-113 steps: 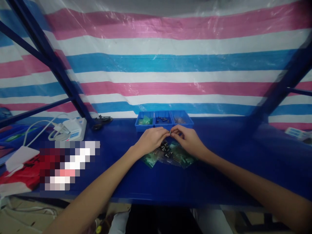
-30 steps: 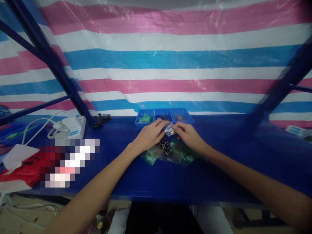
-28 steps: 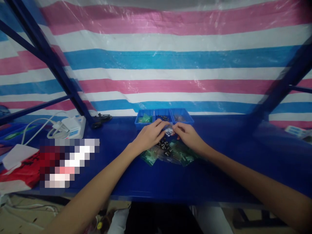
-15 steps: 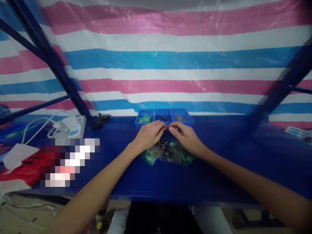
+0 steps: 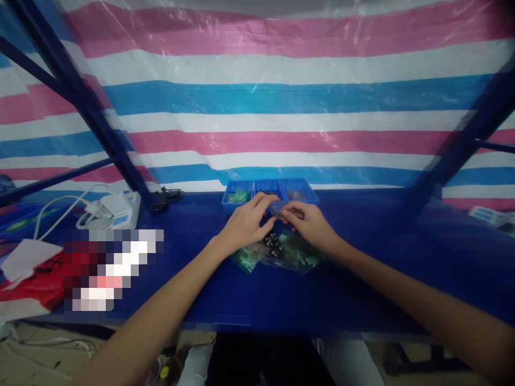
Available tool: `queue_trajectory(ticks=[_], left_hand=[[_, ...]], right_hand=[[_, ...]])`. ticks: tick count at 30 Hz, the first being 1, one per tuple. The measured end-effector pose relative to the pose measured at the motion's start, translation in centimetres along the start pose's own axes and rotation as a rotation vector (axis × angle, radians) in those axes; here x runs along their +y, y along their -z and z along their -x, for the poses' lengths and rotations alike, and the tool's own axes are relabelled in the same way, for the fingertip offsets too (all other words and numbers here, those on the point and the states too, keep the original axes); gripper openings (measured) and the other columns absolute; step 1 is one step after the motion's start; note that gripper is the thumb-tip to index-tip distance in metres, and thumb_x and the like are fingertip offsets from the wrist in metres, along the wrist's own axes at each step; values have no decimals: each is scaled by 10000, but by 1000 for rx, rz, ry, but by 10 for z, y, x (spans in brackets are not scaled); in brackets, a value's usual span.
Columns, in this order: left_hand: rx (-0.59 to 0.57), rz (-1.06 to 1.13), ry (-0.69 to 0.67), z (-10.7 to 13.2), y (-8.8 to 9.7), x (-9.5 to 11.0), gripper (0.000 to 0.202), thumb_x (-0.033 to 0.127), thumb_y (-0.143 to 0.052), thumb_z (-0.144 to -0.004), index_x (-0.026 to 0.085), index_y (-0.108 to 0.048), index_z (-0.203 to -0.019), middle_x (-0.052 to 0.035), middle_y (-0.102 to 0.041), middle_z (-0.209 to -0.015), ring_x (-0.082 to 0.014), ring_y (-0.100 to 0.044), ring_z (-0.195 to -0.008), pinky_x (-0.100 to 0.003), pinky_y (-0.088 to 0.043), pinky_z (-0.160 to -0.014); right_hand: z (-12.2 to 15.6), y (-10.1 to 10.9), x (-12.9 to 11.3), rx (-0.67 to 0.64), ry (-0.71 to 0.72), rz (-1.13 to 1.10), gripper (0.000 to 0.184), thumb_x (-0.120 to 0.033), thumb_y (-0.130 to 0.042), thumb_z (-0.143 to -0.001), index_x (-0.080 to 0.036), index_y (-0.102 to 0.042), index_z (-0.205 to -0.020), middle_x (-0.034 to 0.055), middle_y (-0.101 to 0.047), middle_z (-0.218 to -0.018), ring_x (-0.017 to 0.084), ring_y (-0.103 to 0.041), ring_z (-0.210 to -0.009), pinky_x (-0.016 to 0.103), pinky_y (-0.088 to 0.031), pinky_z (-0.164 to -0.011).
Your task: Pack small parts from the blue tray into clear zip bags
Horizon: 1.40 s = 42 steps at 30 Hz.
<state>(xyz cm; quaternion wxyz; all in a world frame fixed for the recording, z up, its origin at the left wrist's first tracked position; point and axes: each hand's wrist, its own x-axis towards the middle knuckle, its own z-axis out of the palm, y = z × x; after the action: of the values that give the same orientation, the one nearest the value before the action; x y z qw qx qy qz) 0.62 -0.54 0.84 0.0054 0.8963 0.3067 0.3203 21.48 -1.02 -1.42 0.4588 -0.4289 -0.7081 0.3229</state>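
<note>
Fingers (image 5: 293, 207) of the right hand (image 5: 310, 221) are closed in a pinch on a small clear plastic bag (image 5: 277, 208), which is between the two hands, above the bench (image 5: 257, 300) and on the near side of three blue bins (image 5: 313, 198). At the left hand (image 5: 248, 221) we find thumb and forefinger spread apart beside the bag; whether its other fingers grip the plastic, we cannot tell.

We judge the step in hand to be two-handed handling of this bag, probably at its edge. In our view the next move calls for a light pinch and a steady hold from the left side.

As to appearance, we record the bag as thin and see-through, with a bluish cast; its contents are too blurred to confirm. Nearer the person, we note a pile of small black-and-silver screws (image 5: 273, 245), as they appear, flanked by green-tinted bags (image 5: 247, 261).
</note>
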Motion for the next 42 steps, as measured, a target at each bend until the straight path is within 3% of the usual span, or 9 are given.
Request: queue_trajectory(ticks=[7,11,14,17,22,28,32,36,42], left_hand=[[-23,-85,-48,2,-4,-7,325,242,-500,-983,220,-502,-1307,-111,-509,-1290,-187,-623,-940,-310,-542,-753],[-2,-118,-39,2,-5,-7,237,263,-440,-1031,213,-557,-1231,-92,-543,-1216,-173,-618,-917,-300,-529,-747],[8,-125,-25,2,-4,-6,214,268,-436,-1040,208,-580,-1186,-83,-554,-1195,-167,-621,-914,-294,-526,-749],[47,-124,-12,1,-3,-5,197,272,-447,-1040,198,-598,-1142,-85,-565,-1176,-175,-626,-940,-302,-530,-776],[73,-82,3,0,-3,-5,192,259,-437,-1043,191,-597,-1122,-76,-622,-1105,-191,-638,-977,-326,-533,-814],[76,-20,40,1,-6,-5,275,266,-461,-1037,203,-500,-1302,-80,-658,-1163,-195,-661,-977,-336,-537,-818],[78,-16,46,1,-5,-2,329,270,-469,-1024,203,-459,-1346,-103,-596,-1231,-195,-644,-970,-337,-542,-821],[1,-4,11,1,-2,2,310,225,-454,-1001,214,-488,-1309,-111,-543,-1284,-201,-631,-979,-345,-547,-824],[-86,-14,-14,2,-2,2,404,218,-488,-975,218,-440,-1377,-108,-517,-1309,-196,-628,-974,-350,-559,-838]], right_hand=[[-1,-2,-1,-31,-115,-241,271,-386,-682,-835,-178,-621,-998,31,-689,-740,185,-671,-711,306,-510,-580],[-1,-5,4,-31,-114,-239,391,-380,-684,-836,-179,-552,-1144,27,-676,-752,190,-676,-709,290,-503,-535],[-1,-6,6,6,-70,-176,410,-414,-661,-860,-193,-540,-1183,55,-673,-876,201,-681,-782,280,-507,-524],[0,-5,4,32,-30,-82,342,-464,-596,-906,-202,-604,-1125,73,-671,-968,205,-664,-835,285,-516,-550],[3,-5,-4,-4,27,56,328,-478,-579,-920,-182,-672,-1030,61,-678,-892,173,-607,-744,305,-506,-614],[4,-5,-3,-52,54,137,268,-431,-569,-928,-194,-656,-839,20,-632,-749,164,-574,-679,293,-480,-595],[2,-3,-2,-52,12,72,296,-453,-582,-916,-197,-637,-780,13,-632,-739,149,-549,-628,295,-478,-586],[2,-2,-6,-29,0,-31,279,-442,-603,-893,-195,-628,-766,20,-628,-765,148,-554,-635,303,-492,-578],[2,-2,-11,28,55,-95,286,-439,-650,-843,-191,-634,-700,118,-646,-1144,228,-633,-933,318,-540,-594]])
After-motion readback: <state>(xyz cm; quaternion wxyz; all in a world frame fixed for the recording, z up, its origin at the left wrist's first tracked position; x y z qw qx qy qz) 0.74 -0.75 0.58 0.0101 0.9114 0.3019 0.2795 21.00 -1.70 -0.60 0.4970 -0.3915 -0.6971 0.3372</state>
